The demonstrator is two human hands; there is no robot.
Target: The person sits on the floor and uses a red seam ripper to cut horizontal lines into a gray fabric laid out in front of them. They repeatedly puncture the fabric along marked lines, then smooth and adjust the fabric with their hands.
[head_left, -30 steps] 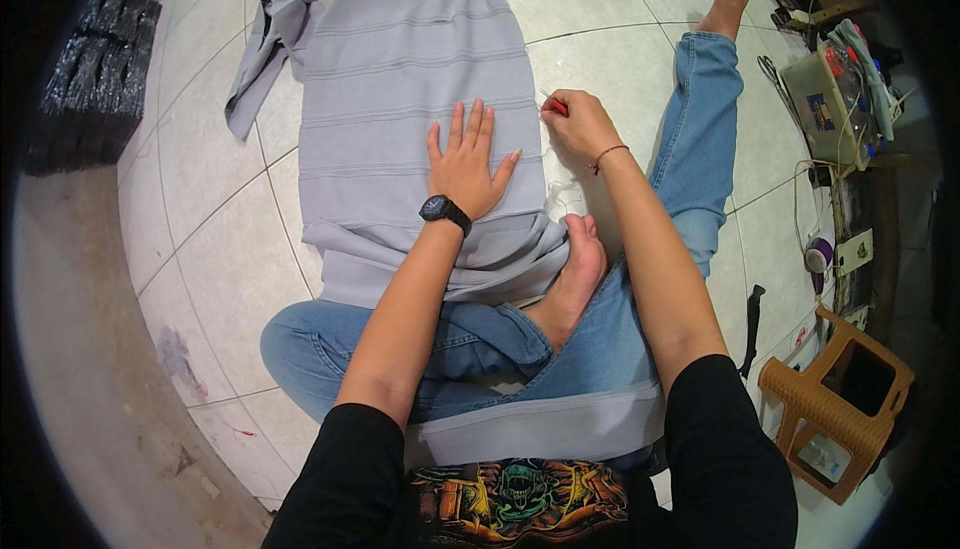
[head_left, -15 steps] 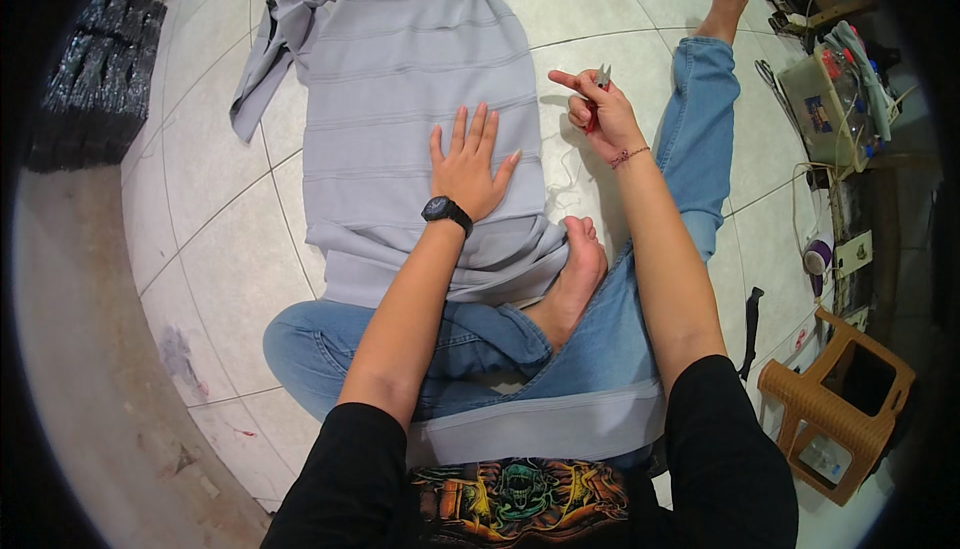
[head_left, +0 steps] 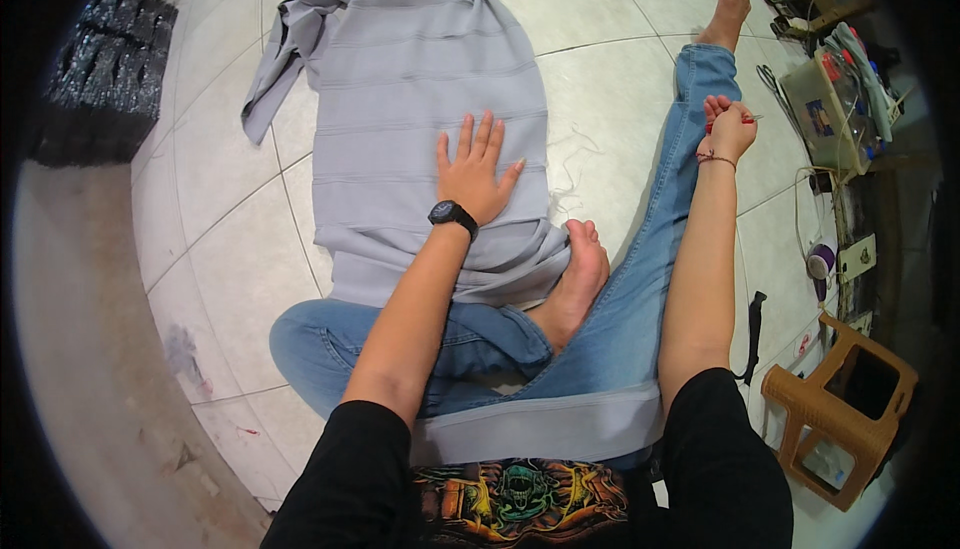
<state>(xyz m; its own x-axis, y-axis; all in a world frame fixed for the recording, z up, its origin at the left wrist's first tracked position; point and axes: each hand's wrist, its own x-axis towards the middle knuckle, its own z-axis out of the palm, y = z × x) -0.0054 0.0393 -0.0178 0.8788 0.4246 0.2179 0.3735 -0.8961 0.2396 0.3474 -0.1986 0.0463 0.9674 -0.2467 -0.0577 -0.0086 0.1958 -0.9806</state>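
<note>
A light grey garment (head_left: 420, 79) with horizontal seams lies spread on the tiled floor, one sleeve (head_left: 275, 89) folded out at the far left. Its near end bunches into folds by my bent leg. My left hand (head_left: 477, 177), with a black watch on the wrist, rests flat on the cloth, fingers spread and holding nothing. Out to the right, over my stretched right leg, my right hand (head_left: 732, 134) is closed around small red-handled snips (head_left: 757, 118). Their metal tip pokes out to the right; the fingers cover most of the handles.
Loose pale threads (head_left: 568, 174) lie right of the garment. Along the right side are a plastic bin (head_left: 815, 99) of supplies, a purple thread spool (head_left: 820, 257) and a brown plastic stool (head_left: 790, 399). Shiny black bundles (head_left: 105, 69) are stacked at the far left.
My right hand has swung right with the snips, from beside the garment to over my right shin, and its forefinger has curled in. My left hand stays flat on the cloth.
</note>
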